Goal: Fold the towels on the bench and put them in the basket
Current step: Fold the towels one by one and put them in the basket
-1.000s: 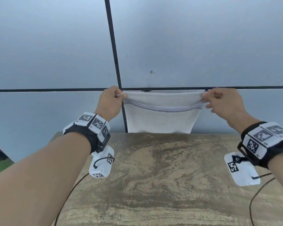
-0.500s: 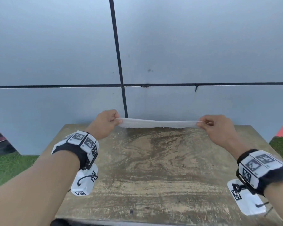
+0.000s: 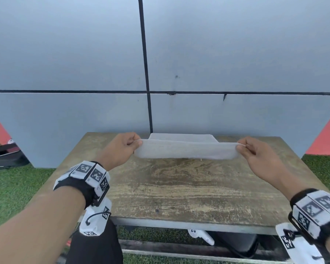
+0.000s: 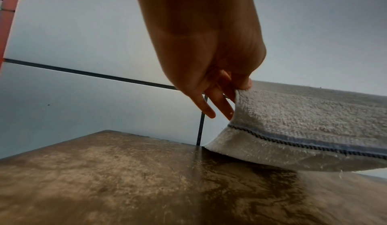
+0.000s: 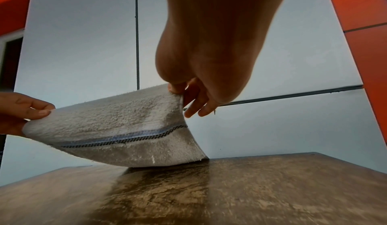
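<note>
A white towel [image 3: 187, 150] with a dark stitched band [image 4: 314, 145] is stretched between my two hands over the far part of the wooden bench [image 3: 189, 187]. My left hand [image 3: 130, 144] pinches its left corner [image 4: 244, 90] between thumb and forefinger. My right hand [image 3: 245, 147] pinches the right corner [image 5: 176, 94] the same way. The towel's lower edge touches the bench near the wall, and its upper part hangs folded toward me. No basket is in view.
A grey panelled wall [image 3: 160, 63] stands right behind the bench. Green turf [image 3: 13, 187] lies on both sides. Under the bench's near edge are a white object [image 3: 200, 235] and a dark container [image 3: 240, 242]. Dark gear lies at far left [image 3: 2, 155].
Both hands have come down and toward me with the towel, from hanging high against the wall to low over the bench; its lower edge now lies on the bench.
</note>
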